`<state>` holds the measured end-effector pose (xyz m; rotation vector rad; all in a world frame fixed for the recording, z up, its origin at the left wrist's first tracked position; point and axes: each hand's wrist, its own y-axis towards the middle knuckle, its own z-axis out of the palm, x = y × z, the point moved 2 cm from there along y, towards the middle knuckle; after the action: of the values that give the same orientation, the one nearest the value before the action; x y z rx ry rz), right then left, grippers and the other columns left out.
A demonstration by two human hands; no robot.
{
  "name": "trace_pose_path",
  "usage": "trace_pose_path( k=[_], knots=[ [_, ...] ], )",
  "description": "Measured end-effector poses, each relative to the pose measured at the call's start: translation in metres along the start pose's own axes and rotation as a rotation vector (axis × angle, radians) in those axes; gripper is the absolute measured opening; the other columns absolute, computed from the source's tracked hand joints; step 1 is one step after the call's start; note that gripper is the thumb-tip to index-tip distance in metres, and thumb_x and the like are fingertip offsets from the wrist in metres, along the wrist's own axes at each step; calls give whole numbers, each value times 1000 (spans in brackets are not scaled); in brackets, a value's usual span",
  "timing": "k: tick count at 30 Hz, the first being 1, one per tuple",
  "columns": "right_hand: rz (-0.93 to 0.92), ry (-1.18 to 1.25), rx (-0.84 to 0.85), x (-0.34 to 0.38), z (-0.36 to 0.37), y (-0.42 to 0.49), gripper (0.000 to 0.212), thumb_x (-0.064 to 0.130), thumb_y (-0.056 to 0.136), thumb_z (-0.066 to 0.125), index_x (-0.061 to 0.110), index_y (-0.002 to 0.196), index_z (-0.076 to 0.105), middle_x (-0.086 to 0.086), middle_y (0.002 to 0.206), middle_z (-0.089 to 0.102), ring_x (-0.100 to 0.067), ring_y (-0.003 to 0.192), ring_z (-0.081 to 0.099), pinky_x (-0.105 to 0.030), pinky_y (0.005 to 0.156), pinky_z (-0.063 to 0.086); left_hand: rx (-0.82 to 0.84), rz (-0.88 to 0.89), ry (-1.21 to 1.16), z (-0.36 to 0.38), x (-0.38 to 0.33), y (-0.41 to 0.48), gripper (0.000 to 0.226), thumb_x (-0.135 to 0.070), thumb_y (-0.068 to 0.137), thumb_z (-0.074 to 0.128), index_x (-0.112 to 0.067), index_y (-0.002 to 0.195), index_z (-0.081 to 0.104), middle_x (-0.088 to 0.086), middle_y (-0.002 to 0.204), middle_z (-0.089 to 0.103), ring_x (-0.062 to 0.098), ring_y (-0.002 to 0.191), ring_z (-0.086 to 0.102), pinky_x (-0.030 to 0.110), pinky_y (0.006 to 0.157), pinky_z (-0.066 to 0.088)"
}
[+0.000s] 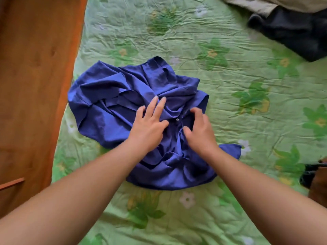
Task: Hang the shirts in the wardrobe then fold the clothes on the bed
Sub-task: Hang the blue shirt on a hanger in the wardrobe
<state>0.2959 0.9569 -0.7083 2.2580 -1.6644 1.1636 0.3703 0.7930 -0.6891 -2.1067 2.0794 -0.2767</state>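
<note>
Left hand (150,127) lies flat on the crumpled blue shirt (109,96); right hand (200,132) curls over it, grip unclear. Dark clothes (293,30) cut off upper right.

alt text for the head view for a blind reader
A person's left hand, straight-fingered, and right hand, fingers curled, touch a crumpled blue shirt on a green floral bedsheet. Dark clothes lie at the top right, a wooden panel along the left.

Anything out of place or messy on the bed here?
The blue shirt lies crumpled in a heap, not spread flat, under the left hand and right hand. Dark clothes and beige clothes sit bunched at the far right.
</note>
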Motion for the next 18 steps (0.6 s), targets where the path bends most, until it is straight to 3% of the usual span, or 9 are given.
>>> trace_pose_path(
  k=[1,2,5,8,10,12,14,16,18],
  knots=[
    [33,46,2,2,1,10,54,11,87,65,10,139,48,-19,129,52,-37,119,48,-42,106,36,102,31,40,2,2,9,27,-23,89,51,-27,110,68,13,163,24,33,153,13,58,113,22],
    [82,55,-6,1,3,19,51,11,87,65,12,137,53,-17,133,52,-36,123,46,-37,108,33,201,43,66,4,3,15,29,-24,92,49,-26,116,65,8,156,36,30,150,21,60,114,19],
    [290,101,-46,-7,4,25,42,14,84,67,18,126,64,-16,132,47,-31,120,47,-29,107,34,313,-59,-33,5,0,14,22,-22,94,47,-21,112,60,0,115,57,26,114,57,47,101,32],
    [400,281,41,-16,9,8,43,9,79,73,20,117,55,-10,115,56,-24,98,55,-29,83,43,269,-189,-253,9,-2,-5,19,-35,94,54,-22,107,56,-1,111,63,27,107,62,39,88,37],
    [372,359,135,-16,13,-8,41,3,80,69,20,113,51,-4,103,62,-24,96,59,-30,78,44,255,-252,-355,11,-2,-26,32,-45,89,62,-22,105,47,-3,104,66,26,101,63,38,81,39],
    [268,321,181,-13,10,-20,37,-2,84,58,18,116,60,-1,107,68,-23,103,62,-27,86,46,238,-282,-359,10,2,-47,41,-50,88,65,-24,110,43,-4,101,69,28,97,65,39,79,43],
    [174,227,189,-7,-1,-29,41,-1,88,49,17,121,66,-2,119,69,-20,112,61,-24,93,41,186,-300,-303,1,7,-64,34,-48,92,61,-30,117,47,-2,103,72,30,98,67,40,78,48],
    [119,167,180,2,-20,-39,42,0,90,46,15,121,68,-4,123,69,-21,115,60,-23,91,39,111,-329,-235,-17,14,-76,21,-48,98,52,-31,109,55,2,102,73,30,97,67,40,76,46],
    [81,142,156,13,-42,-50,38,-1,90,46,13,117,70,-7,121,69,-23,112,60,-22,86,37,66,-379,-223,-41,19,-86,26,-49,100,45,-27,97,58,2,98,69,30,95,66,39,77,38]
  ],
)
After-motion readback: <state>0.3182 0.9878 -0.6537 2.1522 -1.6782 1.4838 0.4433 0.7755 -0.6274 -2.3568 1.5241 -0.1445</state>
